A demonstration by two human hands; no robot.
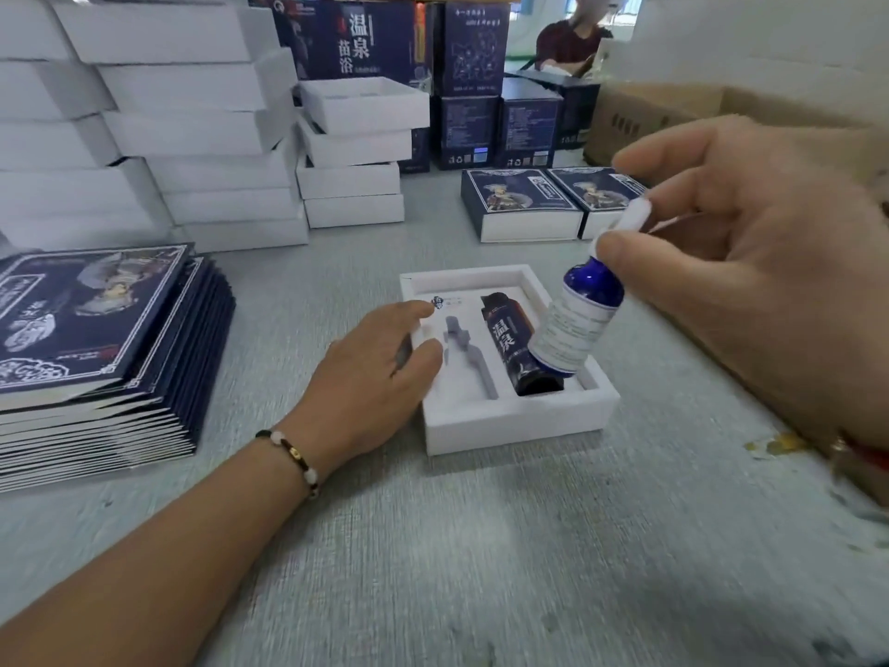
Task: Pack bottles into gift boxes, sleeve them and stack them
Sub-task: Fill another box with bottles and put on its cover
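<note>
A white foam-lined box sits open on the grey, grainy table. Its insert has shaped slots: the right one holds a dark bottle lying flat, printed with the white characters 温泉; the left slot is bare, narrow at the neck and wider below.

The right hand pinches the white cap of a blue bottle between thumb and forefinger, the other fingers loosely spread. The bottle hangs tilted above the box's right side, base low over the dark bottle; its white label carries small print too blurred to read.

The left hand lies flat on the box's left edge, fingers nearly straight and pressing the foam, gripping nothing. A beaded bracelet circles that wrist.

Left of the box lies a stack of flat navy sleeves with a white ornate border and a figure. Behind them rise piles of plain white boxes. Two sleeved boxes lie side by side beyond the open one. Further back stand navy cartons reading 温泉苗浴, and a brown cardboard carton at the right. A seated person is partly visible past the cartons.
</note>
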